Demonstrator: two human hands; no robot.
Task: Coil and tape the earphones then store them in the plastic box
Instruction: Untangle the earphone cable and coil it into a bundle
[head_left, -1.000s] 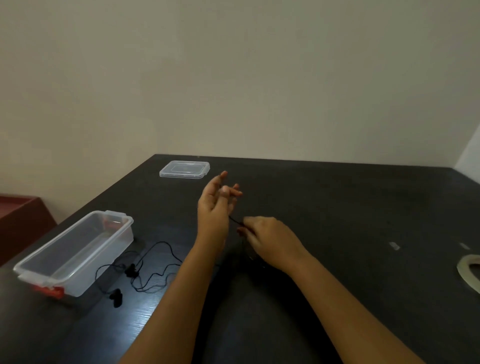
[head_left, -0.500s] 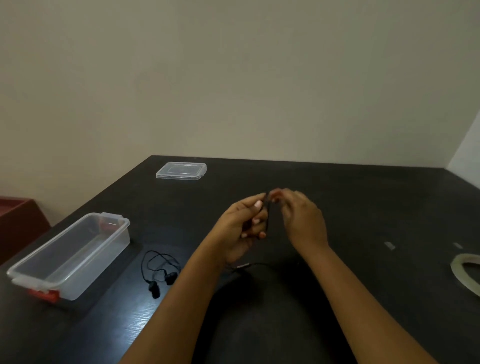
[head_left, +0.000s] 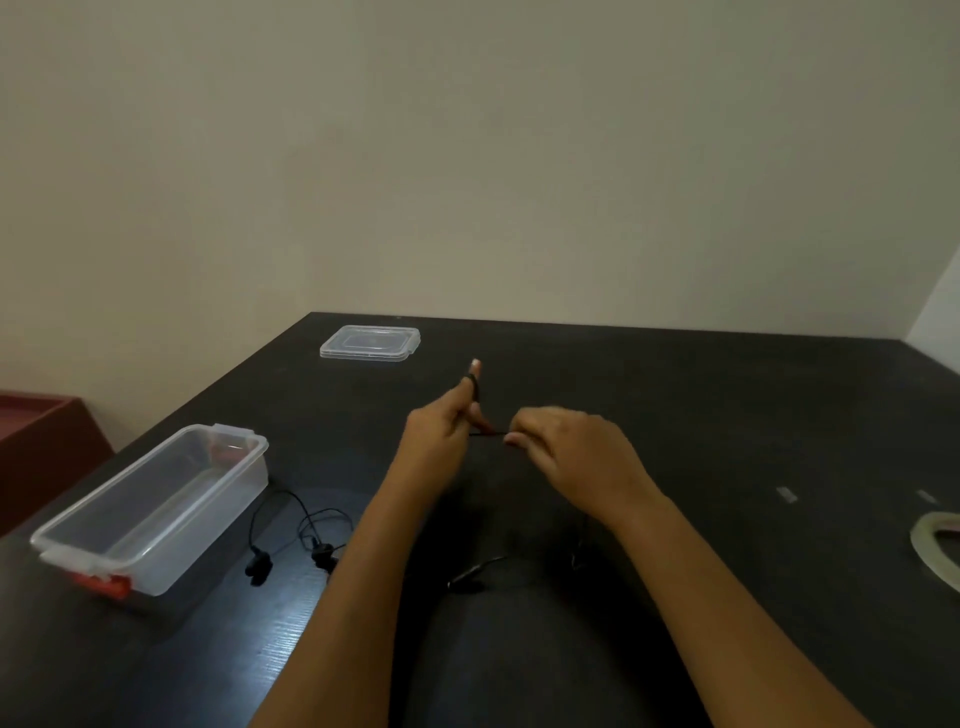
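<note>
Box (head_left: 150, 525) open-topped, earphones (head_left: 258, 567) beside it

Black earphones (head_left: 258, 565) lie loose beside the open, clear plastic box (head_left: 197, 525).

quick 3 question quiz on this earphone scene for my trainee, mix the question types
1. True or false: the lid is on the plastic box.
2. The earbuds lie: A in the box, B on the table beside the box, C on the lid.
3. Fill in: the cable is looped round a raised finger of the ___ hand.
Key: 1 false; 2 B; 3 left hand.
</note>
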